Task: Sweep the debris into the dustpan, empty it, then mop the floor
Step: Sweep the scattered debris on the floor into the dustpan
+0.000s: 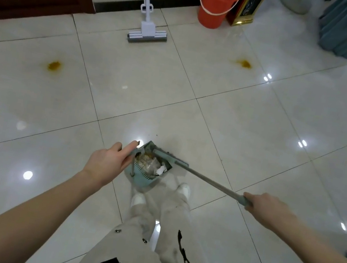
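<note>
One dustpan (137,170) holding debris (150,164), broom (202,175) at its mouth, lined red bucket (211,15) beyond

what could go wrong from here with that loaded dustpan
1. The dustpan is piled with debris; tipped on the way to the orange bucket, it may spill.
2. A white scrap lies unswept farther out and may get missed.
3. Mopping could smear the yellow stains.

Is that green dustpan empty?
No: the dustpan holds a heap of debris, pale scraps and crumpled bits, with the head of the broom at its mouth.
</note>
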The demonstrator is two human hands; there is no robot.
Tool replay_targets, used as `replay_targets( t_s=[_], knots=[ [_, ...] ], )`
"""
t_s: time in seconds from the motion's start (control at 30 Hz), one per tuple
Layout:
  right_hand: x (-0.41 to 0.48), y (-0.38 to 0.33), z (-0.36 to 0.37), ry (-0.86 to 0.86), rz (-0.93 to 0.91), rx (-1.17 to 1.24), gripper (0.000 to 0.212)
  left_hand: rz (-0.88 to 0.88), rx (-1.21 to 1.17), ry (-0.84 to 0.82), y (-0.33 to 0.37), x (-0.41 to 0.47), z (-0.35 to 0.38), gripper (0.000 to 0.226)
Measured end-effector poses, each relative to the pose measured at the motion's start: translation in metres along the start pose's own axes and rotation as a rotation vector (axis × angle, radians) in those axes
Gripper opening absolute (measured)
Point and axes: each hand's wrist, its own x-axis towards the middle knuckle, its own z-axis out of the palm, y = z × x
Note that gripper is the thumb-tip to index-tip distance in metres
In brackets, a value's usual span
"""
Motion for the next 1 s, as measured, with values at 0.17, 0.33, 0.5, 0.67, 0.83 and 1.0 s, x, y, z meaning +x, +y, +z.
replay_targets(
  t_s=[0.17, 0.33, 0.5, 0.67, 0.83, 1.0],
  knots=[
    [0.026, -0.017, -0.014, 0.046, 0.069, 0.074, 0.028, -0.036, 0.003, -0.008, -0.013, -0.011, -0.005, 0.032],
    [0.053, -0.042, -0.031, 0.066, 0.09, 0.121, 0.025, -0.037, 0.013, -0.043, -0.024, -0.022, -0.01, 0.033],
    [0.066, -0.074, -0.029, 0.003, 0.078, 0.147, 0.032, -0.067, -0.008, -0.083, -0.022, -0.024, -0.004, 0.038],
    [0.057, -0.081, -0.014, -0.056, -0.003, 0.051, 0.04, -0.055, -0.022, -0.084, -0.011, -0.022, -0.002, 0.037],
    [0.032, -0.064, -0.003, -0.071, -0.079, -0.145, 0.045, -0.035, -0.017, -0.038, -0.018, -0.015, -0.004, 0.039],
    [0.018, -0.036, -0.002, -0.038, -0.062, -0.193, 0.045, -0.022, -0.031, -0.014, -0.012, -0.016, -0.005, 0.04]
  ],
)
